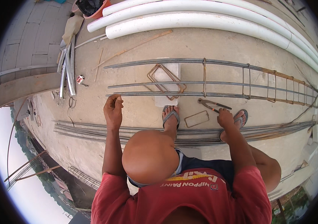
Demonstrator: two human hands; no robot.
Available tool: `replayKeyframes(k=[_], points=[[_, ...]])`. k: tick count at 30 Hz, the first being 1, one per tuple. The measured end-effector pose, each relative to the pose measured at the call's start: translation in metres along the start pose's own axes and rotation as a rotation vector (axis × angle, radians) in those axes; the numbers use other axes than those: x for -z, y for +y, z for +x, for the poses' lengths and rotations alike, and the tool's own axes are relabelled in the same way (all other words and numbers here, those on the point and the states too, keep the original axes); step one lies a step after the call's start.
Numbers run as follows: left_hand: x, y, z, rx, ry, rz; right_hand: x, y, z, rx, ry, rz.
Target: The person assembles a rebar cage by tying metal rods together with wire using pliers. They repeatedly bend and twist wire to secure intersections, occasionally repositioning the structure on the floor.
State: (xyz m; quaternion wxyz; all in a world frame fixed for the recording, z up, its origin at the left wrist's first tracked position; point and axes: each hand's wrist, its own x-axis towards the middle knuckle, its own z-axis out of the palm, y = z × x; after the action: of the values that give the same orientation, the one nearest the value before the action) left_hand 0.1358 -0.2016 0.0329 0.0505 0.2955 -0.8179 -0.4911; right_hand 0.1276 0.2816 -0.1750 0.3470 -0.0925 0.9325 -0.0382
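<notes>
Near the feet, one loose rectangular stirrup [196, 114] lies on the concrete floor [140, 114]. The right hand [225, 117] holds pincers [204, 102]. The left hand [113, 111] has narrow fingers at the nearest bar's left end; I cannot tell if they pinch it. Farther, the rebar cage [226, 95] already carries spaced stirrups toward its right; its left part seems unfinished, with loose stirrups [183, 89] gathered over the white block [174, 71].

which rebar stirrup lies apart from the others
The rectangular stirrup on the concrete floor beside the pincers; the other stirrups bunch over the pale block or span the long bars.
</notes>
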Motion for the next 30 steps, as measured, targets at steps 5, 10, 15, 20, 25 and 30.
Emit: replayKeyframes(k=[5,10,15,20,25,30], points=[[-0.013,-0.046,-0.035,0.269,-0.107,0.087,0.004,-0.008,0.030,-0.067,0.265,-0.005],[-0.048,-0.065,-0.040,0.325,-0.417,0.189,0.024,-0.012,0.050,0.203,-0.129,-0.132],[-0.049,-0.072,-0.038,0.388,-0.509,0.298,-0.013,-0.011,0.045,0.392,0.170,-0.264],[-0.052,-0.075,-0.032,0.341,-0.529,0.382,-0.021,-0.008,0.055,0.414,0.185,-0.200],[-0.058,-0.098,-0.045,0.336,-0.582,0.333,-0.013,-0.005,0.050,0.366,0.112,-0.166],[-0.063,-0.093,-0.034,0.328,-0.632,0.347,0.005,-0.028,0.029,0.233,-0.123,0.104]])
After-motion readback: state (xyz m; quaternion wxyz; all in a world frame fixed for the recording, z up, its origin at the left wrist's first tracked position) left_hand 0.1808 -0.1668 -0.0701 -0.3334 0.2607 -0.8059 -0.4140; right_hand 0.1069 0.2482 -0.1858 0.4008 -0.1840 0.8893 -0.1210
